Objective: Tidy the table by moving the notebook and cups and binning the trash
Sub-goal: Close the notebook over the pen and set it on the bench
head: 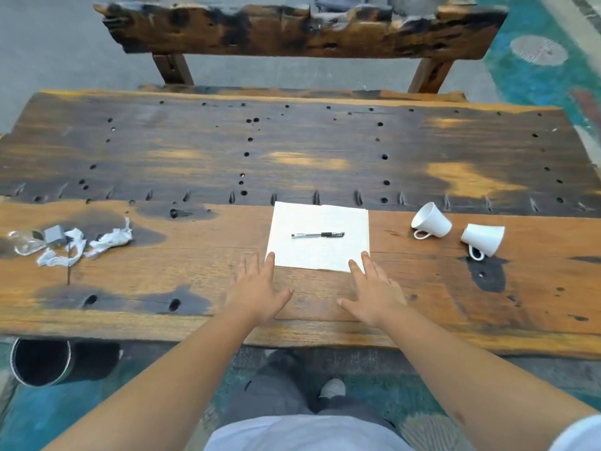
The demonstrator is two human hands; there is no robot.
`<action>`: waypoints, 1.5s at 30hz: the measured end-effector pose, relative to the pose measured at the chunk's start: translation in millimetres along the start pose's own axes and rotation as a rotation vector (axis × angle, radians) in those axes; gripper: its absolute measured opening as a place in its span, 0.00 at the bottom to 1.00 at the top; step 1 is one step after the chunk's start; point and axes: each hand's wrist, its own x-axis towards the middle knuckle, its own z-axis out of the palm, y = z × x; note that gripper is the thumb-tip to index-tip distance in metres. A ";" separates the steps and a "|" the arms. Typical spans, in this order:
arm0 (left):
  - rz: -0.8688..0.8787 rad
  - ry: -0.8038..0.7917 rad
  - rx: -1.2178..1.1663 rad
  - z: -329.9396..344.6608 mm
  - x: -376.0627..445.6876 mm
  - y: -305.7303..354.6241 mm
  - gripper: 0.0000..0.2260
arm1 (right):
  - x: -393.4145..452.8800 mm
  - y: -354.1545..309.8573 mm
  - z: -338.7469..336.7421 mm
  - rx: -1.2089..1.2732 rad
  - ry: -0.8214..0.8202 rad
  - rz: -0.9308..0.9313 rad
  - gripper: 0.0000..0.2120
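Observation:
An open white notebook [320,252] lies in the middle of the wooden table [195,164], with a black pen [318,235] across its pages. My left hand [258,288] rests flat and open just below the notebook's near left corner, fingertips touching its edge. My right hand [374,291] lies flat and open at the near right corner. Two white cups lie on their sides at the right: one [431,220] and another [483,239] beside it. Crumpled white paper scraps [110,238], a small grey piece [54,235] and clear plastic wrap [24,244] sit at the left.
A dark round bin [40,361] stands on the floor under the table's near left edge. A rough wooden bench [292,30] stands beyond the far edge. My legs and a shoe [331,387] show below the table.

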 end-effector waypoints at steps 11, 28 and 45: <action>-0.032 -0.231 -0.463 5.5 100.1 -20.6 0.32 | 99.4 -45.4 -7.6 0.019 -0.130 0.066 0.37; -0.653 -0.183 -1.019 14.9 172.9 -16.7 0.16 | 190.7 -42.6 3.4 -0.134 -0.185 0.012 0.33; -0.272 -0.286 -0.913 4.6 163.9 -19.7 0.14 | 194.1 -48.7 4.0 0.509 -0.127 0.303 0.13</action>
